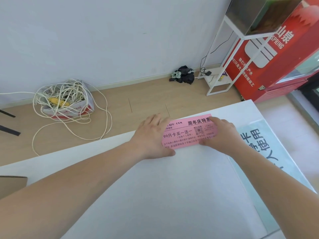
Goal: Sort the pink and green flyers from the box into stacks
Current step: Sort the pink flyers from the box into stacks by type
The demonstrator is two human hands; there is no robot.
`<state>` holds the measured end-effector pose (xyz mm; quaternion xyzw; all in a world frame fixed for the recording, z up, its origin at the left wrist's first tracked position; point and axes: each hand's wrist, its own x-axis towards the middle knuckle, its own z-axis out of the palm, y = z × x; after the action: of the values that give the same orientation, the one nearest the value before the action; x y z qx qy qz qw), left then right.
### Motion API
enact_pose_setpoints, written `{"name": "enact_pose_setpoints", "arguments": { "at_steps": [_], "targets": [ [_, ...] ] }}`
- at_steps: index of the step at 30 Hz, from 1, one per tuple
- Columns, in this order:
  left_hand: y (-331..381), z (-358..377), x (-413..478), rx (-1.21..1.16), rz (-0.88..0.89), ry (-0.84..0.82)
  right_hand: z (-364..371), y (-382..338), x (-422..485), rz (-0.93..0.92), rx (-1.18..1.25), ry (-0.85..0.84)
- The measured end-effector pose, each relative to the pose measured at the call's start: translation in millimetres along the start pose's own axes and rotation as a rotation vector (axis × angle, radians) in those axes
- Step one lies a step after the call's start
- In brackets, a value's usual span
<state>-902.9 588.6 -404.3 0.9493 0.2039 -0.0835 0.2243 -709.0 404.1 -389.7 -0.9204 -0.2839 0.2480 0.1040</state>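
Pink rectangular paper flyer (pixel 189 133) flat under left hand (pixel 151 137), right hand (pixel 222 135).

A plain white wall (pixel 103 40) met a pale wooden floor (pixel 148 95). Beyond the white tabletop's (pixel 172 195) far right corner stood a red drinks fridge (pixel 279 69) and a white metal rack (pixel 222 80).

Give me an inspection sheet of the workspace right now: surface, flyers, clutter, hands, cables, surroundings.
Surface: white table.
Job's things: pink flyer flat near the far edge, one or several cannot tell; green flyers, nothing seen; brown box corner at the left edge.
Clutter: clear printed sheet on the table's right side.
Hands: left hand and right hand rest on the flyer's ends.
Cables: white cord tangled in a floor carton; black adapter cable by the rack.
Surroundings: red cabinet, white rack, dark heap by the wall.
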Motion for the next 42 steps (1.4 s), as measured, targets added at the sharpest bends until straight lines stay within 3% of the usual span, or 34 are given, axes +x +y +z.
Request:
{"name": "enact_pose_setpoints", "arguments": {
  "at_steps": [4,8,23,29,36,42],
  "targets": [
    [-0.9,13.4,9.9,-0.031,0.02,-0.024,4.5,0.8,-3.8,-0.059,-0.056,-0.034],
    [-5.2,19.4,12.9,-0.089,0.011,0.044,15.9,6.2,0.6,-0.126,0.006,0.063],
    [12.9,4.9,0.9,-0.058,0.018,-0.004,8.8,-6.9,-14.6,-0.099,-0.026,0.045],
    [3.7,-17.0,-76.0,-0.319,-0.064,0.085,22.2,-66.2,-54.2,-0.226,0.038,0.062],
    [-32.5,-49.0,-198.9,-0.601,-0.221,0.197,61.2,-181.1,-133.4,-0.359,0.17,-0.027],
    [-79.4,-79.7,-330.3,-0.711,-0.371,0.39,107.6,-292.2,-215.2,-0.472,0.389,-0.144]
  ]
}}
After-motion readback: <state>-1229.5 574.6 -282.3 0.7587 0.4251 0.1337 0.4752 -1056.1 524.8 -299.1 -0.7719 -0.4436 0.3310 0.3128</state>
